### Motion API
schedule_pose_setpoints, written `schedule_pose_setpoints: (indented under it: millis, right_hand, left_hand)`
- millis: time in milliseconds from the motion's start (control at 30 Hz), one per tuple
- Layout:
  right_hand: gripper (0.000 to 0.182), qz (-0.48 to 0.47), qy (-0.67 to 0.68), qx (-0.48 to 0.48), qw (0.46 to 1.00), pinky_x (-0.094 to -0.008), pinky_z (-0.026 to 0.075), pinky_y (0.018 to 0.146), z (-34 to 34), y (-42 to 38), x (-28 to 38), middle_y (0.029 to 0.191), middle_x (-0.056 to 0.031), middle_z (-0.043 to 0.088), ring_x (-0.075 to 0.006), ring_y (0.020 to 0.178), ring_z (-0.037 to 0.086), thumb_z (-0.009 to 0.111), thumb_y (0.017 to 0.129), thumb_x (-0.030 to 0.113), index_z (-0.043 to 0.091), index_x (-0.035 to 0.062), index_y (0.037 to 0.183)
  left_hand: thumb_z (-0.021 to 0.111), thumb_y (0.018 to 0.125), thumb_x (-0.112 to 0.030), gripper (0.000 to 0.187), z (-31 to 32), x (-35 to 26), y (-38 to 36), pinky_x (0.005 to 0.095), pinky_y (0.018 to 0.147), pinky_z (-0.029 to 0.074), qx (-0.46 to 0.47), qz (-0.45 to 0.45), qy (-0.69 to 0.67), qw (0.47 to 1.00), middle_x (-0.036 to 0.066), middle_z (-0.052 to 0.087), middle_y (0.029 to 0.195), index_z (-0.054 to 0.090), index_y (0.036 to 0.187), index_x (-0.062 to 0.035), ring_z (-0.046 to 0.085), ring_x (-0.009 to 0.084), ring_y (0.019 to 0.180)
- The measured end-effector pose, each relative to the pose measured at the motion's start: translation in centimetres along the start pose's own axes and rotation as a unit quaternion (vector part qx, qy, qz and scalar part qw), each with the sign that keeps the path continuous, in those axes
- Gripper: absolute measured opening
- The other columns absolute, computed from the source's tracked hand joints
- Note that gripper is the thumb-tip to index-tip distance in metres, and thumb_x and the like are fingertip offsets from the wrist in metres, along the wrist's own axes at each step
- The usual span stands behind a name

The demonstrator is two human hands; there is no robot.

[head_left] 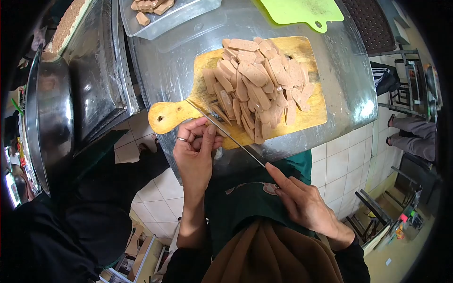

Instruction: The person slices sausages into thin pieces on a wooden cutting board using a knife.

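Note:
My right hand (304, 200) grips a knife (238, 144), its index finger stretched along the top of the blade. The thin blade slants up and left across the near edge of a wooden cutting board (203, 78). On the board lies a big heap of light-brown sausage slices (257, 87), cut long and oval. My left hand (197, 144), with a ring on one finger, is curled close beside the blade near the board's handle. Its thumb and fingers are pressed together; what they hold, if anything, I cannot make out.
The board rests on a metal table (349, 89). A clear plastic container (177, 21) with more brown pieces stands at the far left, a green cutting board (302, 12) at the far right. A person in dark clothes (89, 221) stands at left, near a large metal pan (52, 113).

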State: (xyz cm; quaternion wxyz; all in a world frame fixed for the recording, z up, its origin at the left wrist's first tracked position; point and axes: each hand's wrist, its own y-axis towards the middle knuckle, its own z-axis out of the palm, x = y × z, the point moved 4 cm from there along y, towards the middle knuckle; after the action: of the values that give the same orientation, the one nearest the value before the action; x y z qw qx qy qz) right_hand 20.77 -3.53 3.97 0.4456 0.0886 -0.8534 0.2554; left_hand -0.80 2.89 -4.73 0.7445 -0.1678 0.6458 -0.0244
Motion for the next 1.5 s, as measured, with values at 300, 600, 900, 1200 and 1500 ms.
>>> schedule_pose_setpoints:
  millis: [300, 600, 900, 1200, 1500]
  right_hand:
    - [0.063, 0.018, -0.006, 0.003, 1.000, -0.0423, 0.049, 0.052, 0.4, 0.4, 0.0, 0.070, -0.0131, 0.051, -0.0320, 0.053, 0.055, 0.061, 0.092, 0.004, 0.039, 0.0165, 0.150]
    - [0.064, 0.015, -0.009, 0.009, 1.000, -0.0442, 0.052, 0.053, 1.3, 2.3, -0.3, 0.072, -0.0143, 0.053, -0.0363, 0.055, 0.058, 0.059, 0.093, 0.004, 0.036, 0.0195, 0.151]
    - [0.067, 0.017, -0.024, 0.020, 0.999, -0.0447, 0.052, 0.054, 2.2, 4.4, -0.4, 0.075, -0.0161, 0.055, -0.0391, 0.059, 0.060, 0.059, 0.093, 0.006, 0.031, 0.0234, 0.152]
    - [0.064, 0.013, -0.021, -0.003, 1.000, -0.0474, 0.051, 0.055, 2.6, 3.3, -1.2, 0.076, -0.0176, 0.057, -0.0415, 0.063, 0.061, 0.059, 0.093, 0.005, 0.035, 0.0208, 0.151]
    - [0.052, 0.123, 0.238, 0.085, 0.960, -0.0294, 0.048, 0.070, 0.8, 6.1, -1.6, 0.086, -0.0106, 0.059, -0.0149, 0.072, 0.055, 0.052, 0.098, 0.003, 0.041, 0.0097, 0.148]
  left_hand:
    - [0.063, 0.096, -0.007, 0.020, 0.1, -0.2, -0.2, 0.0204, 0.068, 0.056, -0.013, -0.016, 0.026, 0.999, 0.008, 0.066, 0.090, 0.054, 0.111, 0.0032, 0.067, 0.0095, 0.076]
    - [0.063, 0.096, -0.007, 0.019, 0.4, -0.3, -0.3, 0.0210, 0.068, 0.056, -0.028, -0.029, 0.033, 0.999, 0.007, 0.066, 0.090, 0.055, 0.110, 0.0032, 0.067, 0.0097, 0.076]
    - [0.063, 0.096, -0.008, 0.018, 0.3, -0.4, -0.3, 0.0212, 0.067, 0.056, -0.032, -0.038, 0.038, 0.998, 0.006, 0.064, 0.090, 0.056, 0.108, 0.0034, 0.067, 0.0100, 0.075]
    - [0.064, 0.096, -0.007, 0.019, 0.4, 0.0, -0.4, 0.0212, 0.067, 0.055, -0.040, -0.027, 0.056, 0.997, 0.007, 0.064, 0.090, 0.056, 0.109, 0.0035, 0.066, 0.0096, 0.074]
    - [0.065, 0.095, -0.009, 0.020, 0.5, -0.6, 0.0, 0.0194, 0.066, 0.053, -0.026, -0.019, 0.055, 0.998, 0.005, 0.065, 0.089, 0.057, 0.111, 0.0010, 0.063, 0.0072, 0.073]
